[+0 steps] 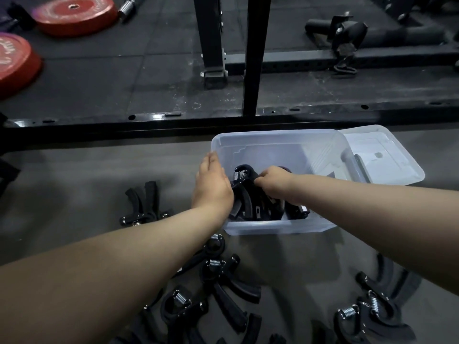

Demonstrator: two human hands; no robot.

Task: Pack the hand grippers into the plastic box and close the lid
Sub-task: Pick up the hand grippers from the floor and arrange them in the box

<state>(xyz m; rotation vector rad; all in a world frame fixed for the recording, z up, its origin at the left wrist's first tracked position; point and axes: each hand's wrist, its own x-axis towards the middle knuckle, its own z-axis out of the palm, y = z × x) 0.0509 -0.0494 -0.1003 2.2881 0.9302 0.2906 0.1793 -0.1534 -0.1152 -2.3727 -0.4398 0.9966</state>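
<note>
One head-worn wide-angle camera looks forward and steeply down, close above the plastic box (273,147).

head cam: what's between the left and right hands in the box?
Head view: one black hand gripper, spring end up, inside the plastic box, sits between the left hand and right hand.

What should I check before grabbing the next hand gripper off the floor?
1. Clear plastic box upright and open: ok.
2. Translucent lid lying off, right of box: ok.
3. Room inside box, far half bare: ok.
4. Right hand free: not ok, pinches a black spring hand gripper inside.
5. Left hand free: ok, fingers straight at the box's left wall.
6. All grippers packed: not ok, loose black grippers on the grey floor.
</note>
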